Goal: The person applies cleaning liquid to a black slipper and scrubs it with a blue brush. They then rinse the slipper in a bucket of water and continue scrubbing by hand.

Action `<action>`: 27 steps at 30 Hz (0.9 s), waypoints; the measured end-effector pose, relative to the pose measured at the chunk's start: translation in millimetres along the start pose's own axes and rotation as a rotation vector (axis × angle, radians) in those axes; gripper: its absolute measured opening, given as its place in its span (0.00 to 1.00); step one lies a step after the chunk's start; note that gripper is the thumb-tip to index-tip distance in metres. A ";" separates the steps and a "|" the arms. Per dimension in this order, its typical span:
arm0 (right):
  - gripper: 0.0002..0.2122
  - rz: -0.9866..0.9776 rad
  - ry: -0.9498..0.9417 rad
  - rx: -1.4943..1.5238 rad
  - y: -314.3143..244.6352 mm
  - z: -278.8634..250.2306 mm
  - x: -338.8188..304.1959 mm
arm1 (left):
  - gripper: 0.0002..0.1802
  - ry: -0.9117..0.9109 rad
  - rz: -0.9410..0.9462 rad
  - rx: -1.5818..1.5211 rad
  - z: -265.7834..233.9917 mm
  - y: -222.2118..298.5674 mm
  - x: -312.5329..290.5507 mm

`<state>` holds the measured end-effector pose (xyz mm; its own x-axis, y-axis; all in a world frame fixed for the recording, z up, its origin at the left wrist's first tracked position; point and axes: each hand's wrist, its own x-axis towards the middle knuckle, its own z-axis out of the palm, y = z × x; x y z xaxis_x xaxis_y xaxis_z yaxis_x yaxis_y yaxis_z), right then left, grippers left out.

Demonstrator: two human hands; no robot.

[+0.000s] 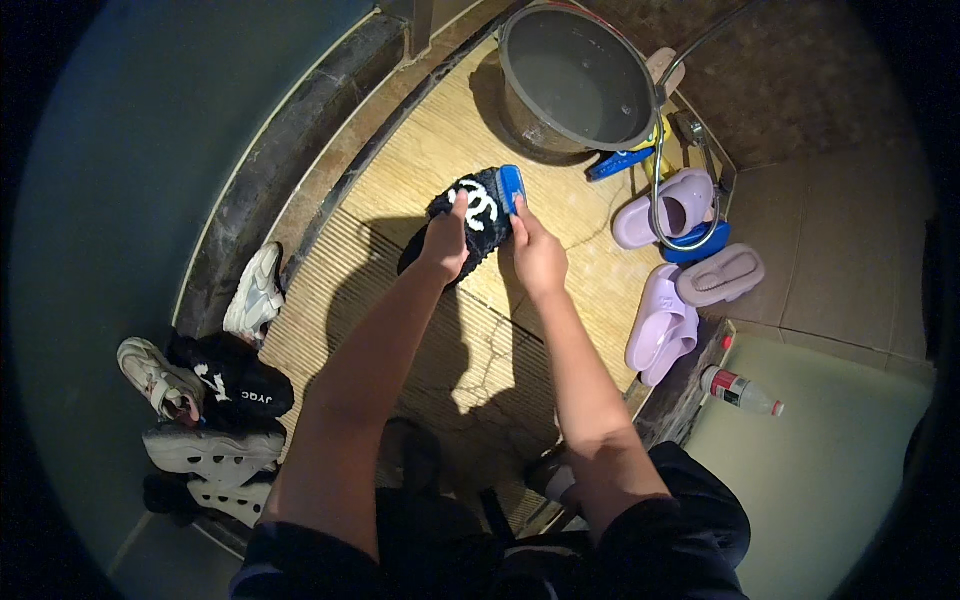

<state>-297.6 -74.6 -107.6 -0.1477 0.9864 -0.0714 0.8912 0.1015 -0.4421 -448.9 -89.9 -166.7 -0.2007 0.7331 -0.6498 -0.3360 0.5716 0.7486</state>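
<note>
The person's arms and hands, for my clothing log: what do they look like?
The left hand and right hand are ungloved. Both forearms are bare, with no watch or bracelet showing. The short sleeves look black or very dark.

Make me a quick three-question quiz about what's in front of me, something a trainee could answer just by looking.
1. Multiple choice: What does the right hand hold?
A) a clear plastic bottle
B) a blue-backed brush
C) a lilac slipper

2. True or false: The large, round, dark grey bucket stands farther from the person than the fuzzy black slipper with a white emblem.

3. Fill in the blank: The fuzzy black slipper is held by the ____ hand.

Key:
1. B: the blue-backed brush is in the right hand, against the slipper's end.
2. True: the bucket stands beyond the slipper.
3. Left: the left hand has its thumb on top.
</note>
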 end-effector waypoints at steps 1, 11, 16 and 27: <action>0.16 0.002 -0.039 -0.011 -3.5 -3.9 5.2 | 0.42 0.039 0.133 0.175 -1.5 0.0 -10.9; 0.15 -0.545 -0.062 -0.038 -75.5 -36.4 -53.0 | 0.15 -0.098 0.725 0.180 -34.7 -36.8 -33.1; 0.13 -0.462 -0.254 -0.119 -67.1 -40.8 -33.3 | 0.09 0.068 0.796 0.539 -40.2 -46.5 -37.7; 0.14 -0.349 -0.074 -0.250 -59.5 -43.4 6.2 | 0.10 0.013 0.962 0.423 -55.0 -45.8 -30.8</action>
<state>-332.9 -68.9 -42.9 -0.4805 0.8767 -0.0243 0.8577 0.4640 -0.2214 -478.0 -159.0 -188.2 -0.2226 0.9439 0.2440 0.3189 -0.1660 0.9331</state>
